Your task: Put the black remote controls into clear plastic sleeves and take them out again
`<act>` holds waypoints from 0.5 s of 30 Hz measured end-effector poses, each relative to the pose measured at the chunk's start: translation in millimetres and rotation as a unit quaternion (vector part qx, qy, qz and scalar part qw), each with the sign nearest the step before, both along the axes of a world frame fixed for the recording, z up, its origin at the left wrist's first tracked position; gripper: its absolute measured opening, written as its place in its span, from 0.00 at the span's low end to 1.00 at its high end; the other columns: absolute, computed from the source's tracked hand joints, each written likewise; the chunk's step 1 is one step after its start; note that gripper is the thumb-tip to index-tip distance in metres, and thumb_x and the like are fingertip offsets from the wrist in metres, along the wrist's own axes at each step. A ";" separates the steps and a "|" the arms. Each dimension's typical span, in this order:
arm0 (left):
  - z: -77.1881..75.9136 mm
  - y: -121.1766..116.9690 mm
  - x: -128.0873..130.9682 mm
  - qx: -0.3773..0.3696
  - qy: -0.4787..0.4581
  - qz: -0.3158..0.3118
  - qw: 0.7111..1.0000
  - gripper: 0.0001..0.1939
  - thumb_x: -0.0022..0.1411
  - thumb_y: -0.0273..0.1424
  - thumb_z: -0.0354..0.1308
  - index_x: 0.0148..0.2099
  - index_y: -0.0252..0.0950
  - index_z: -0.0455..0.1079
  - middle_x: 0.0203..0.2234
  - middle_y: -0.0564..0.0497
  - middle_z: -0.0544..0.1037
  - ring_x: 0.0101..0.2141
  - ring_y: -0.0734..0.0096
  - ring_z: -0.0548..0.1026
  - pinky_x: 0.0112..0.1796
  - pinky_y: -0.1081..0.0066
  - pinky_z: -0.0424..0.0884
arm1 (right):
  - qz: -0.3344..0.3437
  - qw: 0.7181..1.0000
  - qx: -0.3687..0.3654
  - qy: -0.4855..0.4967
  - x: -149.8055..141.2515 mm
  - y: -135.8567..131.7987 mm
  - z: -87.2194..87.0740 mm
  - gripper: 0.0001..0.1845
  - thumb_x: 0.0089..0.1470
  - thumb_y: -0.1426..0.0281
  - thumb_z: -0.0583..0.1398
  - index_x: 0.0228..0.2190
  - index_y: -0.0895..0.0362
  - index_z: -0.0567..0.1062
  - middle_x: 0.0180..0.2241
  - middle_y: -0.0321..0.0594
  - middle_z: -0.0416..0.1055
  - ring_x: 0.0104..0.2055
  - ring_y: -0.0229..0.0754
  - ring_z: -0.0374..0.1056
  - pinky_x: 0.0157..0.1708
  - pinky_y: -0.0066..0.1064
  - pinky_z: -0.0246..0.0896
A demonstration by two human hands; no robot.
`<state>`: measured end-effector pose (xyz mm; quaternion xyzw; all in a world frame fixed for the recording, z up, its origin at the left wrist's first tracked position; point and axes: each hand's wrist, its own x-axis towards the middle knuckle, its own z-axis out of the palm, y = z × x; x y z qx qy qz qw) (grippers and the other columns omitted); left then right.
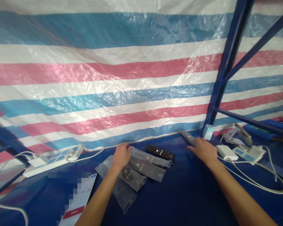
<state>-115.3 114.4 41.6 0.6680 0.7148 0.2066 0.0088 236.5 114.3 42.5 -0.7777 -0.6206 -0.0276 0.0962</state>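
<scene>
Several remote controls in cloudy plastic sleeves (145, 168) lie fanned out on the blue surface. My left hand (121, 156) rests over their far left ends, fingers curled against the top sleeve; the fingertips are partly hidden. A bare black remote control (159, 152) lies just behind the fan, without a sleeve. Off to the right, my right hand (204, 151) has its thumb and fingers about the near end of another sleeved remote control (187, 138), which lies slanted near the back edge. The palm hides part of that remote.
A phone (82, 197) with a lit screen lies beside my left forearm. White power strips (54, 160) with cables stand left and right. A white charger (226, 153) and a small box (208, 132) sit right. Behind are a striped sheet (132, 94) and blue metal posts (223, 69).
</scene>
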 end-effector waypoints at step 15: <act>32.2 -15.5 58.1 0.000 0.027 -0.096 0.995 0.11 0.65 0.31 0.48 0.40 0.35 0.72 0.39 0.46 0.76 0.44 0.60 0.72 0.45 0.66 0.66 | 0.010 0.997 -0.068 0.023 18.8 9.1 -7.6 0.20 0.54 0.61 0.57 0.42 0.62 0.76 0.39 0.61 0.75 0.44 0.59 0.73 0.38 0.44 0.66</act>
